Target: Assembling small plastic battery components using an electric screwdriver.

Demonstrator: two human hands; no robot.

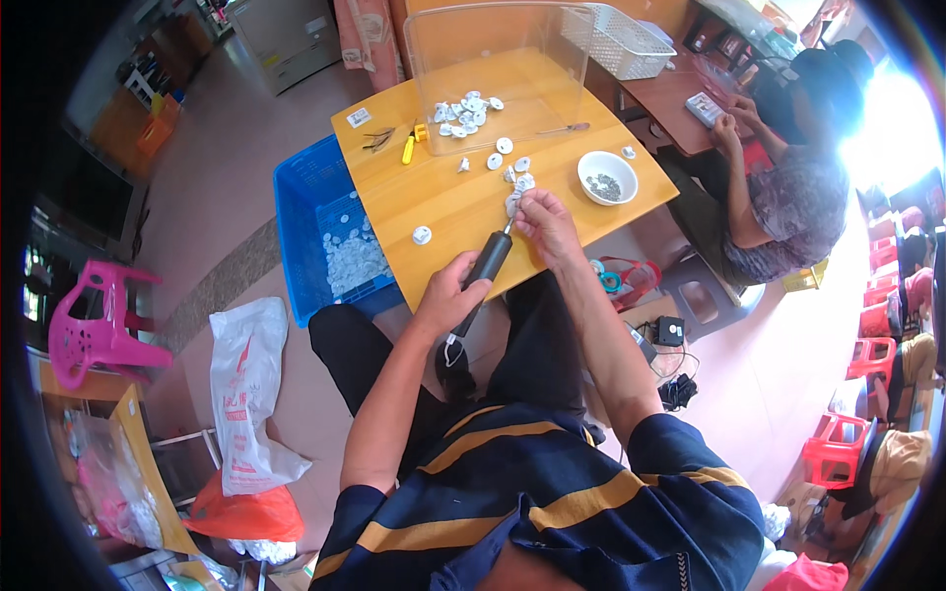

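Note:
My left hand point(451, 297) is wrapped round a black electric screwdriver point(488, 259), its tip pointing away from me over the near edge of the wooden table point(453, 212). The tip meets a small white plastic part point(513, 203), which my right hand point(548, 227) pinches between thumb and fingers. Just beyond lie more white round parts point(525, 182). One white part point(422, 235) sits apart at the left. A white bowl point(608, 162) with many small metal pieces, apparently screws, stands right of my right hand.
A clear plastic box point(562, 89) stands at the table's back, near a heap of white parts point(468, 114). A yellow-handled tool point(409, 148) lies left. A blue crate point(301, 212) holds many white parts. At right, a co-worker point(788, 187) handles a small white object point(704, 108).

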